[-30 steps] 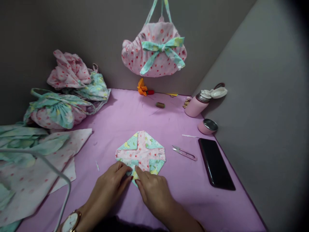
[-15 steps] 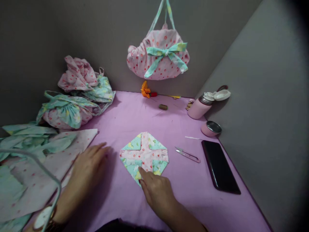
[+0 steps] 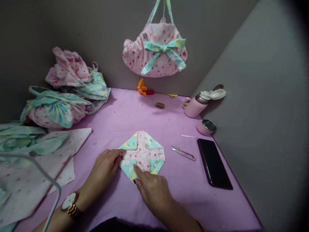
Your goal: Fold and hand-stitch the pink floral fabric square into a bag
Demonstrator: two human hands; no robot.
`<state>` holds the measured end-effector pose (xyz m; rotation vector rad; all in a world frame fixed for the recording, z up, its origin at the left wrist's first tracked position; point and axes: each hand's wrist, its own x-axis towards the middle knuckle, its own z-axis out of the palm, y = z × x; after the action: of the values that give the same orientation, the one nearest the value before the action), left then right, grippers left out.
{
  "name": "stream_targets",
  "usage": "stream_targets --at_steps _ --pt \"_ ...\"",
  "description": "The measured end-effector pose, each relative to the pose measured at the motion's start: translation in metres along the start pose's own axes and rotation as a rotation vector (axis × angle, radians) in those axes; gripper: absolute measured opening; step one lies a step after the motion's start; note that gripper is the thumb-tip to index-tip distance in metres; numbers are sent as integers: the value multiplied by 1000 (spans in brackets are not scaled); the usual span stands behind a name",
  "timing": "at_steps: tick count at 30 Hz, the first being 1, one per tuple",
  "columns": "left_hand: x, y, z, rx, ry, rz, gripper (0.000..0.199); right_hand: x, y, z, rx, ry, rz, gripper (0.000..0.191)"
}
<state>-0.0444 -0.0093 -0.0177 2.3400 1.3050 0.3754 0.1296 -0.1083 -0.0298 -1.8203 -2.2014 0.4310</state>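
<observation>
Grey walls [image 3: 103,35] meet beyond patchwork piece [image 3: 145,154]; purple-covered table [image 3: 130,119] spreads beneath it. Loose cloth [image 3: 50,164] lies left of piece; pink bag [image 3: 156,59] hangs beyond it. Patchwork piece itself: flat on table before you, pink dotted cross, teal floral patches filling corners. Your left hand [image 3: 107,164]: fingertips on piece's left end; cannot tell if pinching. Your right hand [image 3: 154,188]: index finger extended onto piece's near-left patch; cannot tell if gripping.

Can read no text, label, brand, number or sign anywhere; cannot make out any markings on the watch dial [image 3: 70,201], lower left of the frame.
</observation>
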Motion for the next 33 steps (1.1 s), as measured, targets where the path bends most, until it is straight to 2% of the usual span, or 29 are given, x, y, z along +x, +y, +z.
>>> stream_targets --at_steps 4,8,12,15,17,21,25,28,30,33 --pt "1 -4 8 34 24 20 23 1 0 -2 -6 -38 9 39" --pt "-3 -1 10 84 122 71 21 1 -2 -4 -1 -65 25 39" --pt "-16 5 9 96 217 218 19 2 -2 -4 -15 -66 14 39" --pt "-28 7 14 177 158 389 26 1 -1 -2 -27 -54 2 38" --pt "-34 8 20 268 62 418 34 1 0 -1 -23 -39 -4 37" --pt "-39 6 22 313 -87 351 43 1 -1 -1 -47 -28 -11 38" --pt "-36 -6 11 263 -179 293 44 2 -2 -2 -83 -31 -16 39" --pt "-34 -17 1 227 -166 191 48 2 -3 -2 -87 -16 -16 39" --pt "-35 -19 -4 129 -111 98 48 1 -3 -2 -81 -11 -16 38" --pt "-40 -6 -11 -241 27 -168 42 1 -2 -2 -64 -14 -17 38"
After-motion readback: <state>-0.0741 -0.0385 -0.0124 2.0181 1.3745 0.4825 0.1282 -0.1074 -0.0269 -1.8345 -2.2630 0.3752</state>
